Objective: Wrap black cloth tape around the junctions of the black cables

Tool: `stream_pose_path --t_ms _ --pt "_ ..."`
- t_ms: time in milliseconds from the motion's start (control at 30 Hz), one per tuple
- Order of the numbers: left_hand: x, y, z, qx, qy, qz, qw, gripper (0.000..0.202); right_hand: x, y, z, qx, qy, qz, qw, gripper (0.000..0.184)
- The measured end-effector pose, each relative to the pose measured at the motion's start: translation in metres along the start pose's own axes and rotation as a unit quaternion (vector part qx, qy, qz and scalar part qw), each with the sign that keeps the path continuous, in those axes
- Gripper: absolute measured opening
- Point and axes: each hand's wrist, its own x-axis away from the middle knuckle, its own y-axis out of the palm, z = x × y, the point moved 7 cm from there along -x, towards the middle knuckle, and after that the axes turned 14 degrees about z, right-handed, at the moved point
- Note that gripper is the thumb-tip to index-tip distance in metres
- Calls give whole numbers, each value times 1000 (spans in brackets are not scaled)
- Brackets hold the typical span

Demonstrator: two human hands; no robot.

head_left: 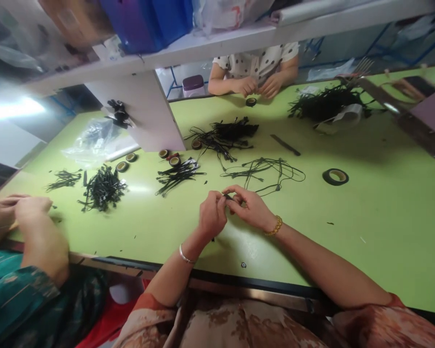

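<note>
My left hand (212, 215) and my right hand (249, 207) meet above the green table (384, 208), fingers pinched together on a small black wire piece (229, 197) held between them. A silver bangle circles my left wrist and a gold bead bracelet my right. Just beyond my hands lies a loose loop of thin black wire (266, 170). A bundle of short black wires (177, 174) lies to the left of it.
A roll of black tape (335, 176) lies to the right. More tape rolls (130, 159) and wire piles (103, 188) sit left. A white shelf post (152, 111) stands on the table. One person works at the left (29, 227), another across the table (257, 72).
</note>
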Motion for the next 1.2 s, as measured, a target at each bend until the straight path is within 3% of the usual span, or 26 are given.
stream_pose_path --t_ms 167,367,467,767,1000,1200 --pt "-1 0 -5 32 -39 7 999 16 0 0 0 -17 25 6 1000 22" --pt "-5 14 -14 181 -137 -90 970 32 -3 -4 7 31 18 18 999 15" --pt "-5 18 -17 200 -156 -128 959 33 -5 -4 7 38 13 10 999 14" --pt "-5 9 -6 37 -61 -87 994 18 -6 -6 5 47 14 -31 998 23" --pt "-3 13 -13 79 -108 -99 986 21 -6 -5 2 41 -1 -54 998 20" --pt "-6 14 -11 140 -99 -131 976 24 -5 -6 4 26 6 -38 999 17"
